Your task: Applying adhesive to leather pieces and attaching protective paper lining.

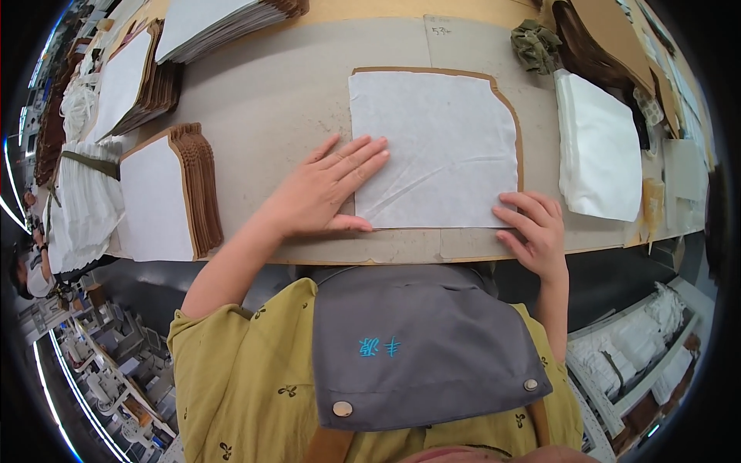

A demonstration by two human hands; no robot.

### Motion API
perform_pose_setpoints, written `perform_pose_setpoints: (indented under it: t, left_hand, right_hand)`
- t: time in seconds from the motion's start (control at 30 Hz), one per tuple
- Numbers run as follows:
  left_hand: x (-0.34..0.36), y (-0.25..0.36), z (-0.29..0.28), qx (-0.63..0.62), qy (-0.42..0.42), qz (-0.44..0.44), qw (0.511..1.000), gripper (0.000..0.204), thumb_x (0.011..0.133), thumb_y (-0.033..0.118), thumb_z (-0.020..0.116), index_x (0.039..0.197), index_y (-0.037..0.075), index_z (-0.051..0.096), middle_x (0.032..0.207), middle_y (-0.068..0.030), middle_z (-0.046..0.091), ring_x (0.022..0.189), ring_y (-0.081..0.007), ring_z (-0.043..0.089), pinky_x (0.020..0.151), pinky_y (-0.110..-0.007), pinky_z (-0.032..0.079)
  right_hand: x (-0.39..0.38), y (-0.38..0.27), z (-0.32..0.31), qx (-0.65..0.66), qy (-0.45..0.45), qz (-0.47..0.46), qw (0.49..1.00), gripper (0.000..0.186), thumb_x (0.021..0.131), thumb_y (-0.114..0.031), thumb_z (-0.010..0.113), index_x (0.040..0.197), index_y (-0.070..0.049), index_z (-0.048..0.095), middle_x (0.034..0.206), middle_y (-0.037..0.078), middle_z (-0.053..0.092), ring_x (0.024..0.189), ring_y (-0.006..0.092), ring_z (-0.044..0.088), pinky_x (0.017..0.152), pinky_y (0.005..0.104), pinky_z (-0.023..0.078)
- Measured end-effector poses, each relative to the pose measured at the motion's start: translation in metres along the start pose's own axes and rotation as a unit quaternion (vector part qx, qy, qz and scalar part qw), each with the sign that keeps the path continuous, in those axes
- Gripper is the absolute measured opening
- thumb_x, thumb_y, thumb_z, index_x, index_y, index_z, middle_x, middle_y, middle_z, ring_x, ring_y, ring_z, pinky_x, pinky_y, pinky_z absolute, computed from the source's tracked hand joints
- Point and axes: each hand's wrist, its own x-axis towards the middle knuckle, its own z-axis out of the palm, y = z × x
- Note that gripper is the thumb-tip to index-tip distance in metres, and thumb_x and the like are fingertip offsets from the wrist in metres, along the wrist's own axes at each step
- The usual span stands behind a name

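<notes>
A white fabric or interlining sheet point(436, 147) lies on a brown panel point(519, 116), whose edge peeks out along the top and right side. Faint creases cross the sheet's lower left half. My left hand point(332, 185) is open, its spread fingers resting flat on the sheet's left edge and the thumb at the lower left corner. At the lower right corner is my right hand point(535, 228), fingers apart and slightly bent, with the tips touching the sheet's edge. I see nothing gripped in either hand.
On the table point(270, 85), a stack of white-faced brown panels point(158, 197) stands to the left, with more stacks point(224, 27) behind. Folded white cloth point(598, 147) lies to the right, near a crumpled olive cloth point(535, 46). White bundles point(89, 193) sit at the far left.
</notes>
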Motion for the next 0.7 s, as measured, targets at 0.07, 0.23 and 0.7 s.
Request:
perform_pose_setpoints:
  t: [0.07, 0.23, 0.7]
  left_hand:
    - [-0.002, 0.001, -0.002, 0.014, -0.011, 0.008, 1.000, 0.105, 0.083, 0.081, 0.045, 0.158, 0.008, 0.029, 0.164, -0.0078, 0.029, 0.152, -0.0275, 0.027, 0.124, -0.050, 0.016]
    - [-0.015, 0.016, 0.002, 0.007, -0.041, 0.033, 0.999, 0.108, 0.081, 0.083, 0.045, 0.157, 0.008, 0.031, 0.163, -0.0071, 0.031, 0.151, -0.0270, 0.028, 0.123, -0.049, 0.017]
    - [-0.040, 0.039, 0.020, 0.021, -0.021, 0.022, 0.999, 0.092, 0.091, 0.073, 0.044, 0.157, 0.011, 0.031, 0.163, -0.0058, 0.032, 0.150, -0.0222, 0.031, 0.124, -0.047, 0.017]
  right_hand:
    - [0.000, 0.001, 0.000, 0.000, 0.001, 0.001, 1.000, 0.035, 0.077, -0.025, 0.079, 0.110, -0.017, 0.075, 0.121, 0.000, 0.068, 0.109, 0.0238, 0.060, 0.092, 0.0374, 0.043]
    - [0.002, 0.002, -0.001, -0.001, 0.001, 0.003, 1.000, 0.034, 0.077, -0.026, 0.078, 0.109, -0.017, 0.075, 0.121, 0.000, 0.068, 0.109, 0.0235, 0.060, 0.092, 0.0367, 0.042]
    - [0.002, -0.001, -0.006, -0.011, -0.008, 0.022, 1.000, 0.041, 0.078, -0.041, 0.076, 0.112, -0.017, 0.074, 0.119, 0.000, 0.069, 0.116, 0.0244, 0.059, 0.098, 0.0398, 0.039]
